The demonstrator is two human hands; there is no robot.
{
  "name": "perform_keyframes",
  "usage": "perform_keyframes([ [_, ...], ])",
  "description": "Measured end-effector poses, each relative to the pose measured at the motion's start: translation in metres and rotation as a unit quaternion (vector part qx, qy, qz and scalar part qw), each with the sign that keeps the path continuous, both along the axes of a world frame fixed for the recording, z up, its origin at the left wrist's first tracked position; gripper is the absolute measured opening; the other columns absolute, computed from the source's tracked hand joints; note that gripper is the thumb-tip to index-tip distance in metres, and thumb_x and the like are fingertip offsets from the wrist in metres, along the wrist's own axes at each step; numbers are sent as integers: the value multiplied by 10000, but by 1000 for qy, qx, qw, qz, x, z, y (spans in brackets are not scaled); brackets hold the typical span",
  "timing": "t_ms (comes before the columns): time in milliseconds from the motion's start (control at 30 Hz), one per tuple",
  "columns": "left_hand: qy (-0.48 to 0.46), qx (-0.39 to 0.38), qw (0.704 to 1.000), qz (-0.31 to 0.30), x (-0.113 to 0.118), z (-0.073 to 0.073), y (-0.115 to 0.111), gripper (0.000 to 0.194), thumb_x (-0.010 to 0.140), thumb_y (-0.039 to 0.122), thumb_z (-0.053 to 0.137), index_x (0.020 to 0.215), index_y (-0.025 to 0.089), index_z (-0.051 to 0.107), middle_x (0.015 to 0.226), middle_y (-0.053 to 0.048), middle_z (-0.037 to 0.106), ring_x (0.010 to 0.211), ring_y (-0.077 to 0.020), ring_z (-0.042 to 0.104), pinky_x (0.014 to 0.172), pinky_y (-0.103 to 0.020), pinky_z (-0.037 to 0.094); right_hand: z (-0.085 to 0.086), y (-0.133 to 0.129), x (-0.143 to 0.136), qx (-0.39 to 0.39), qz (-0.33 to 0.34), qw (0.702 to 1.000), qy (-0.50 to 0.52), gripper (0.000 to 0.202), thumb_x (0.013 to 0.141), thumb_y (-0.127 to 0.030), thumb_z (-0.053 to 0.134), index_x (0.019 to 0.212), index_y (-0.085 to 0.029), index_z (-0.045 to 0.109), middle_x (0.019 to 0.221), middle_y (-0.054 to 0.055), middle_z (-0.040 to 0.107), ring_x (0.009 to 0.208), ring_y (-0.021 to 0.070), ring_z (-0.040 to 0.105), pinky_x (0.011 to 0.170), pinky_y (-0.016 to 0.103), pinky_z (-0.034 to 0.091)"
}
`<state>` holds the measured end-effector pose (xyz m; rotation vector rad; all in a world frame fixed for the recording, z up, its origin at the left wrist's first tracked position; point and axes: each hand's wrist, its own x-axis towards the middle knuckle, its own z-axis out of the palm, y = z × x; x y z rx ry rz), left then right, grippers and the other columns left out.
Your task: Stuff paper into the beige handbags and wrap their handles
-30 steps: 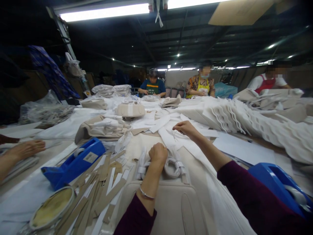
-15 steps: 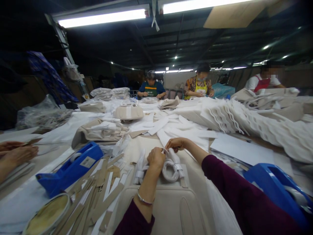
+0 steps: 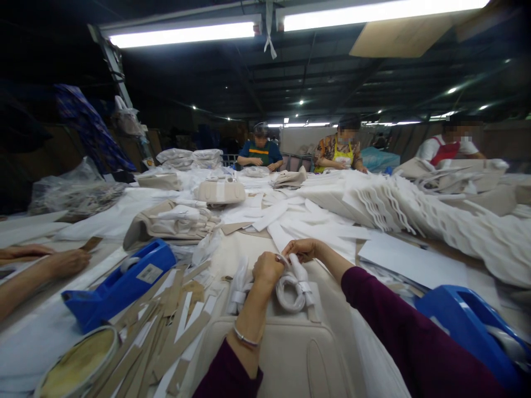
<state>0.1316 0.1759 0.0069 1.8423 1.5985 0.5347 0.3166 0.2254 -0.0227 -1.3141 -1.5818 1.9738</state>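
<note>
The wrapped white handle [image 3: 293, 287] is sitting at centre frame on the beige bag [image 3: 286, 348]. The left hand [image 3: 267, 269] is curling closed against it while the right hand [image 3: 302, 249] is pinching its top end. A blue tape dispenser [image 3: 120, 282] is lying at left.

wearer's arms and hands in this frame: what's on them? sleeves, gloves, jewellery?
Both arms wear dark maroon long sleeves, pushed up so the forearms are bare. The left hand and right hand are bare, with no gloves. A thin silver bangle circles the left wrist. No rings or markings can be made out.

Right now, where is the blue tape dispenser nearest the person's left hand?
In the head view, the blue tape dispenser sits left of the left hand, beside the cardboard strips.
</note>
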Motion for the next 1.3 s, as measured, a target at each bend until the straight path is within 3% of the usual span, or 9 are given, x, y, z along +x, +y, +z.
perform_keyframes([
  [233,-4,32,999,21,1,-2,-1,55,554,168,653,514,205,655,657,-126,692,768,-292,651,640,-321,406,13,9,3,18,-12,999,-27,184,601,-126,688,784,-108,682,471,-56,534,344,28,361,349,140,272],
  [367,-88,47,995,25,0,-5,5,73,593,217,613,535,203,655,539,-50,620,642,-219,596,572,-277,357,32,9,6,54,-40,998,6,187,658,-226,730,795,-106,686,598,-20,611,399,27,434,379,145,319],
  [567,-208,21,977,26,1,-12,16,116,622,244,589,543,166,623,409,20,499,452,-124,486,476,-215,310,44,-7,10,73,-43,992,96,226,648,-219,760,838,-123,685,844,43,689,652,78,602,626,196,483],
  [700,-281,-10,959,35,2,-15,16,129,623,252,564,567,151,622,421,0,536,412,-110,469,429,-199,286,41,-18,11,74,-43,987,136,294,606,-210,782,863,-99,692,906,92,701,808,142,651,789,267,493],
  [800,-333,-27,941,48,1,-14,14,147,624,272,546,585,146,610,442,-4,547,405,-106,470,400,-189,258,39,-24,9,83,-45,984,150,386,549,-230,820,884,-94,687,962,109,692,857,158,647,821,275,477],
  [900,-376,-33,924,65,0,-12,12,134,615,265,530,582,143,575,488,-5,568,396,-88,460,384,-179,229,34,-27,3,102,-73,982,142,345,580,-313,824,809,-120,652,838,53,675,703,104,599,672,227,460],
  [1000,-413,-26,907,86,-1,-10,12,144,634,287,528,585,151,536,503,12,556,374,-67,422,377,-179,221,26,-24,-5,134,-127,975,125,357,650,-438,773,706,-153,566,589,-51,535,501,49,427,500,184,337],
  [1100,-439,-22,892,106,-1,-10,12,166,647,317,529,587,164,503,489,39,514,344,-53,367,364,-186,216,19,-23,-14,180,-173,964,97,394,673,-491,738,660,-162,521,497,-86,422,455,42,307,465,193,235],
  [1300,-451,-7,882,135,-3,-10,14,160,636,303,529,565,170,475,468,57,467,326,-45,331,344,-184,197,21,-26,-27,257,-186,948,36,373,626,-478,739,628,-151,561,543,-39,532,534,82,432,555,227,314],
])
